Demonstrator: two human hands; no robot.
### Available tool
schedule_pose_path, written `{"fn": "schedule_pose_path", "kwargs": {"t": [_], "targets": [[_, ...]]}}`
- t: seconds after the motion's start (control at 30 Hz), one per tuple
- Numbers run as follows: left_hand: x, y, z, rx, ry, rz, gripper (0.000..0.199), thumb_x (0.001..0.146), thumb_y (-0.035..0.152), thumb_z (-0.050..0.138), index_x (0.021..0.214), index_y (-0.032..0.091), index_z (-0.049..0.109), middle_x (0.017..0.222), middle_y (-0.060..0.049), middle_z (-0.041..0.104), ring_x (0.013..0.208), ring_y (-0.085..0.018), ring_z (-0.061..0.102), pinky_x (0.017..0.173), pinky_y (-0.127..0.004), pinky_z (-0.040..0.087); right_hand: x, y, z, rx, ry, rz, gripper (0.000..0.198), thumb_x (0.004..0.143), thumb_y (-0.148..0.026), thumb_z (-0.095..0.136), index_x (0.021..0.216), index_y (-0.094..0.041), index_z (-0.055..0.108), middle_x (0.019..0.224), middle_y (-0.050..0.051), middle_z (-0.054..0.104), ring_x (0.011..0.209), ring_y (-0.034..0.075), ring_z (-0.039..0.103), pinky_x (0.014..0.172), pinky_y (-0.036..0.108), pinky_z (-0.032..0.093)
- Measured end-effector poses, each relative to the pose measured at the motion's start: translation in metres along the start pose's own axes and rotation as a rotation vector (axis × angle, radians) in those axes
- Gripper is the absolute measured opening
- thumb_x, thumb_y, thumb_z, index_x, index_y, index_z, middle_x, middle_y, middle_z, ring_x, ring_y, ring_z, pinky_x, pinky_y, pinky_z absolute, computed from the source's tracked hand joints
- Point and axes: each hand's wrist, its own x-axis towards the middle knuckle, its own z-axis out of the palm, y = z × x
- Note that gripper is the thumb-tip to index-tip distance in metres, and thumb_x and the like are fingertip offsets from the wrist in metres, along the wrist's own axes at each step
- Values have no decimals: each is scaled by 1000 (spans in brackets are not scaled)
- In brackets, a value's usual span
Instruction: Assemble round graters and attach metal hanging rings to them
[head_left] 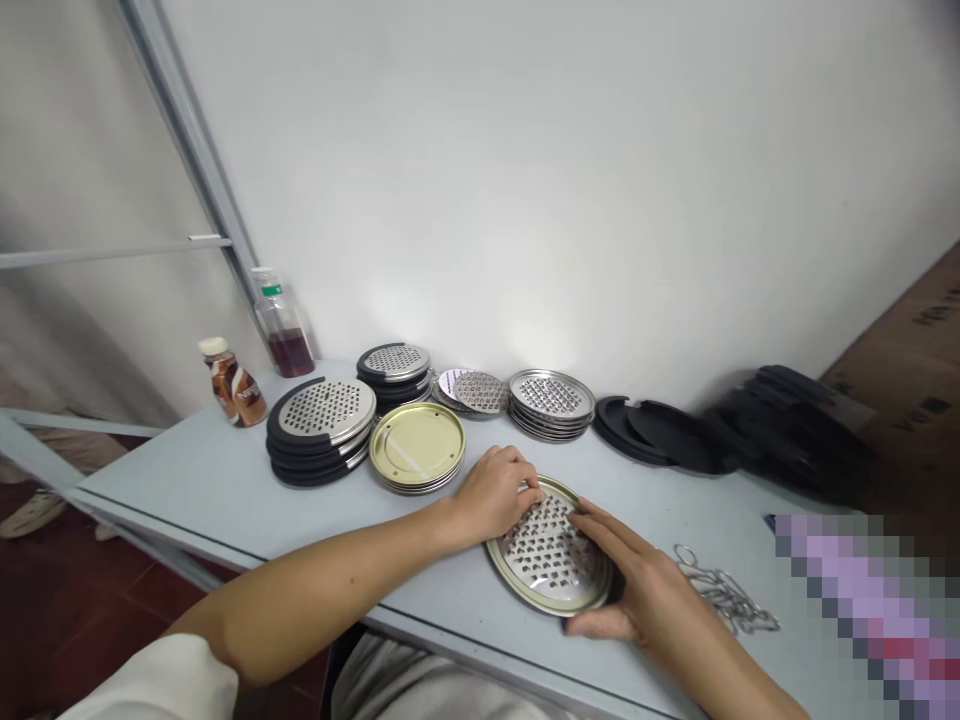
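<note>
Head view: one grater disc [553, 552] near the table [210, 470]'s front edge, lying flat, toothed face up, seated in a pale gold rim. Round, so no long axis. My left hand [489, 497] has its fingers curled in narrow, tips on the far-left part of the disc; can't tell if it grips. My right hand [636, 585] is spread wide, holding the disc's right side, thumb at the near rim, fingers over the face.

Counts: two black-rimmed grater stacks [322, 430] toward the left end; one gold lid stack [418, 448]; one rimmed grater stack [553, 398] toward the back edge; at least two loose discs [480, 391]; two bottles [234, 388] at the back-left corner. Black rings [679, 436] and metal clips [731, 600], right side: overlapping, no exact count.
</note>
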Motion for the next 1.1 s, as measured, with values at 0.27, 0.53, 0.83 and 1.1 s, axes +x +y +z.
{"fn": "schedule_pose_path", "kwargs": {"t": [0.27, 0.53, 0.83, 1.1], "targets": [[1, -1, -8, -5, -66, 19, 28, 89, 41, 55, 87, 18, 72, 95, -6, 65, 90, -20, 57, 86, -31, 43, -7, 25, 18, -12, 77, -88, 88, 52, -68, 73, 123, -17, 60, 135, 17, 52, 113, 36, 58, 92, 40, 53], [-6, -7, -19, -181, -93, 50, 31, 94, 39, 46, 107, 18, 65, 105, -6, 67, 101, -19, 59, 93, -30, 42, 3, 9, -2, 22, -60, -78, 93, 48, -65, 76, 124, -13, 60, 133, 21, 52, 115, 38, 56, 92, 42, 51], [-18, -8, -53, -263, -515, 163, 129, 46, 61, 81, 149, 27, 11, 152, -11, 21, 139, -35, 18, 111, -47, 25, 94, 9, -74, 16, 223, 118, 27, 84, -40, 57, 96, -19, 70, 91, 8, 73, 79, 22, 68, 74, 31, 53], [-18, -13, -46, -265, -534, 183, 132, 41, 59, 84, 148, 29, 13, 153, -11, 17, 140, -35, 13, 113, -46, 20, 81, 48, -46, 48, 274, 233, 24, 85, -31, 51, 83, -18, 71, 76, 5, 73, 65, 18, 66, 64, 26, 47]]}}
